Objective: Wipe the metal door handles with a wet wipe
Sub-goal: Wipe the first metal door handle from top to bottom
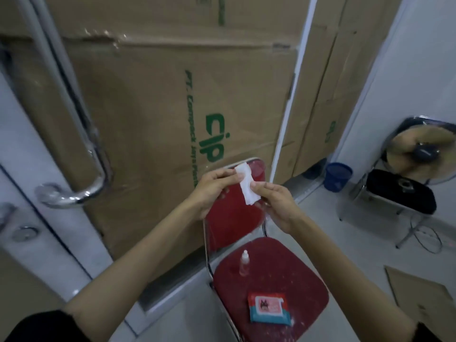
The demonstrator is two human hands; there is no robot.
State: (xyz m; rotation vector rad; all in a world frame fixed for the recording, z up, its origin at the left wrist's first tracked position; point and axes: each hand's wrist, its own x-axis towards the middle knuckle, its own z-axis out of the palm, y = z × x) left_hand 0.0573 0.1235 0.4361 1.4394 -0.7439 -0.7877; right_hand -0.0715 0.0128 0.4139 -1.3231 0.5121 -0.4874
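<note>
A white wet wipe (246, 185), folded into a strip, is pinched between both hands in front of me. My left hand (212, 191) grips its upper end and my right hand (276, 203) grips its lower edge. A long chrome door handle (66, 114) runs down the glass door at the left and curves into its mount near the bottom, well left of both hands. Below it sits a round lock (26, 232). A red and teal wet wipe pack (269, 309) lies on the red chair seat.
A red folding chair (271, 275) stands under my hands with a small white dropper bottle (244, 262) on its seat. Cardboard (160, 99) covers the door behind the glass. At the right are a blue bin (337, 176), a black chair (399, 191) and a fan (424, 149).
</note>
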